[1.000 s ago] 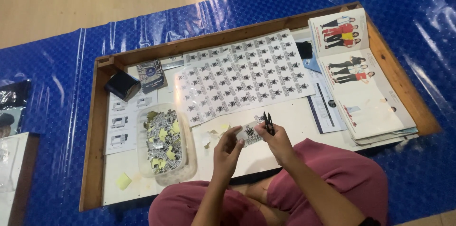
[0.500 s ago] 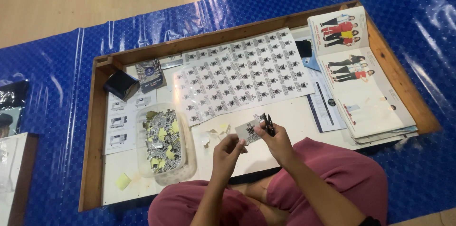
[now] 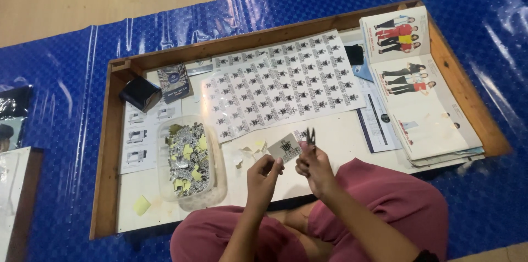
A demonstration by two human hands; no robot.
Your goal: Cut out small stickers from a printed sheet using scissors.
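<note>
At the near edge of the wooden tray (image 3: 104, 185), the left hand (image 3: 263, 176) pinches a small printed card (image 3: 284, 148) by its lower corner, while the right hand (image 3: 314, 167) is closed around small black scissors (image 3: 311, 136), whose blades touch the card's right edge. Left of the hands sits a clear plastic tub (image 3: 187, 160) full of cut pieces, with paper scraps (image 3: 248, 154) between. Farther on lies a large sticker sheet (image 3: 280, 88); catalogues (image 3: 418, 102) are stacked along the right edge, and a black box (image 3: 141, 93) sits in the far left corner
</note>
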